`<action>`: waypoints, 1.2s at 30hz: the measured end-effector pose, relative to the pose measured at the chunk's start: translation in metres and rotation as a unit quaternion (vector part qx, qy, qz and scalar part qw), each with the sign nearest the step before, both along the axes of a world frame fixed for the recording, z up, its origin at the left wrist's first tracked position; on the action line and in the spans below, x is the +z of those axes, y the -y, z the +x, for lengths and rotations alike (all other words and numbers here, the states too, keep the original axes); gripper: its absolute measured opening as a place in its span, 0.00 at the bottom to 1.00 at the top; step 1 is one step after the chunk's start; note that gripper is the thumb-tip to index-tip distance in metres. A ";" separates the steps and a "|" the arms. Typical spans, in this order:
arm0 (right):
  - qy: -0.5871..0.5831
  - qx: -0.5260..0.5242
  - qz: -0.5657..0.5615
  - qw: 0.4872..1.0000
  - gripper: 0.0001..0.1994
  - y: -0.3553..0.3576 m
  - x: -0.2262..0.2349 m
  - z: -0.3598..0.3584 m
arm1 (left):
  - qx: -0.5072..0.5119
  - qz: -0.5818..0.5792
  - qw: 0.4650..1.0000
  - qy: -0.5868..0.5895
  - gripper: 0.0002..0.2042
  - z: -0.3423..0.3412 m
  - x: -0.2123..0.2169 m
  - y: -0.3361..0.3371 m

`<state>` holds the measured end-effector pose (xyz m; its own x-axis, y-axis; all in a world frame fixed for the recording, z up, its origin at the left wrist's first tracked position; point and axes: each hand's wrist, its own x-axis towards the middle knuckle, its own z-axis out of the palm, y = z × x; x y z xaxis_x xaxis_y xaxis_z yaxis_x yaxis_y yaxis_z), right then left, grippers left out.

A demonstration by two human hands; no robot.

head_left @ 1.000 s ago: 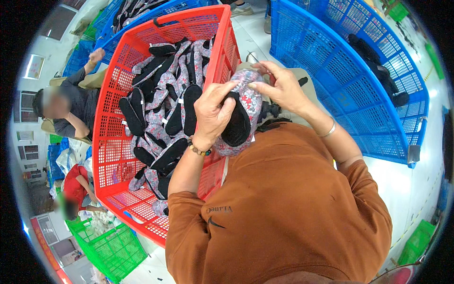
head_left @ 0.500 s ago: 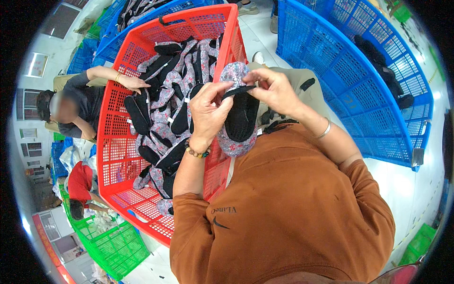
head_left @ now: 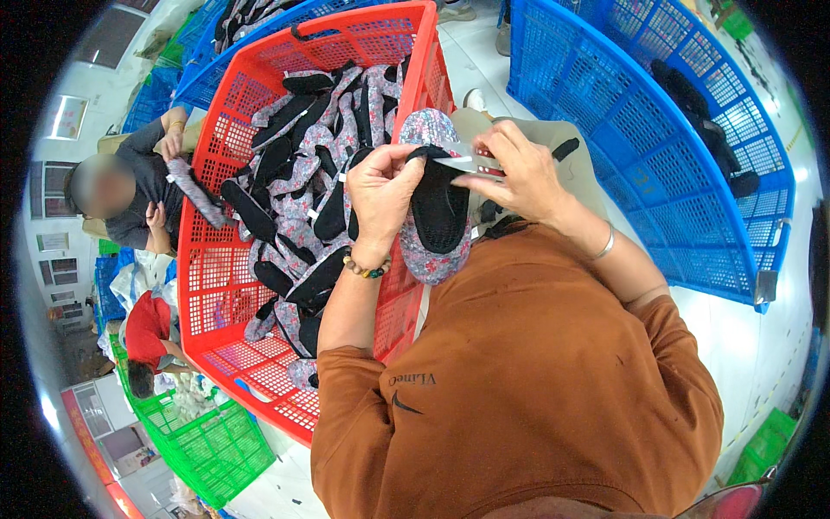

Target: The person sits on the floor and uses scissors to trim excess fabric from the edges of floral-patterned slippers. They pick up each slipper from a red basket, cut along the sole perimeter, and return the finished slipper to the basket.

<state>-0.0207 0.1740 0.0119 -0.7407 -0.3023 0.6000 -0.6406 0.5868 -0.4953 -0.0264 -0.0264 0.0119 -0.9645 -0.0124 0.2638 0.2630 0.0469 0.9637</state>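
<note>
Here we hold a floral slipper (head_left: 437, 216) over the red crate's (head_left: 259, 372) right rim, left hand (head_left: 380, 186) pinching its upper edge, right hand (head_left: 514, 173) gripping small scissors (head_left: 467, 157) there; it seems light and floppy, best held by the stiffer sole.

blue crates (head_left: 657, 147) | green crate (head_left: 212, 445) | seated co-worker (head_left: 138, 195)
</note>
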 end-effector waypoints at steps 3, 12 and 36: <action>-0.027 0.020 -0.084 0.996 0.18 0.015 0.009 -0.008 | -0.015 -0.023 1.000 0.002 0.05 0.004 0.004 -0.002; 0.032 0.192 -0.013 0.981 0.11 0.004 0.016 -0.038 | -0.051 -0.374 0.893 -0.246 0.08 0.000 0.042 0.015; 0.384 0.233 -0.257 0.856 0.08 0.009 -0.022 -0.044 | -0.272 0.211 0.927 0.150 0.10 -0.020 -0.019 0.012</action>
<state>-0.0650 0.1650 -0.0104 -0.8471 -0.5147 0.1323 -0.1156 -0.0646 -0.9912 -0.0464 -0.0382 -0.0072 -0.8877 0.4557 0.0654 -0.1454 -0.4123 0.8994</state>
